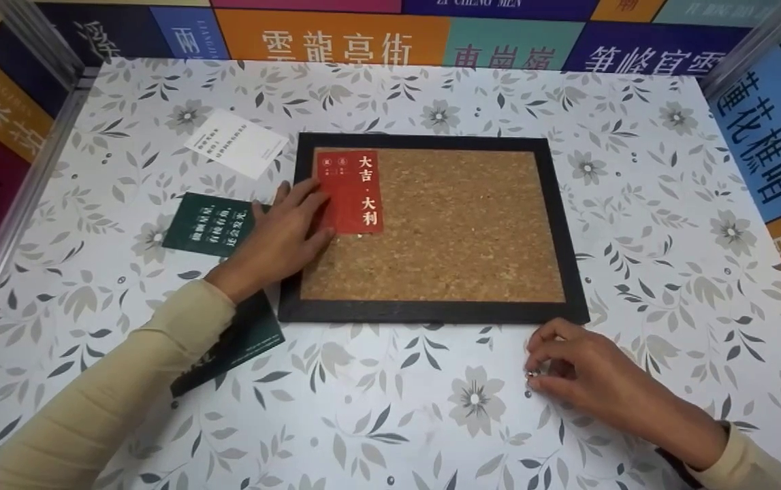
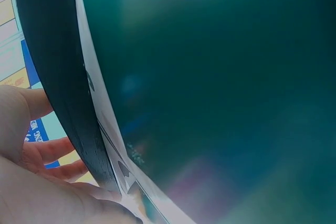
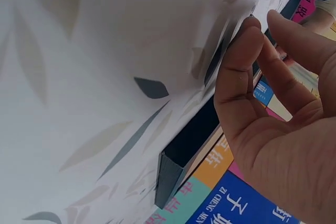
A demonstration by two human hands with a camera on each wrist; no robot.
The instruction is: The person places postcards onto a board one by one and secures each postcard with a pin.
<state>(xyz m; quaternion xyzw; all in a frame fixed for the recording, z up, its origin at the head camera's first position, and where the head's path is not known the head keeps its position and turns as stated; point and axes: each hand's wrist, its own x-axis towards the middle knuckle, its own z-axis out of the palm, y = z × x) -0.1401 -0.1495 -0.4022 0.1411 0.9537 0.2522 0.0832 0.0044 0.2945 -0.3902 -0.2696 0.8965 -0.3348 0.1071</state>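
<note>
A person's left arm (image 1: pixel 94 398), beige-sleeved, stretches from the near left toward the middle, the left hand (image 1: pixel 274 241) back upward, its fingers (image 1: pixel 305 194) parted; at the near right, the right hand (image 1: pixel 594 374) bends inward, thumb (image 1: pixel 557 386) close to the fingertips (image 1: pixel 538 346).

Bare cork (image 1: pixel 465 231) unobstructed right of the red card (image 1: pixel 349 197), black frame (image 1: pixel 431 312) a low rim on 4 sides, left hand (image 1: pixel 281 235) across its left edge, patterned tabletop (image 1: pixel 390 401) free between left sleeve (image 1: pixel 90 395) and right hand (image 1: pixel 587 367)
</note>
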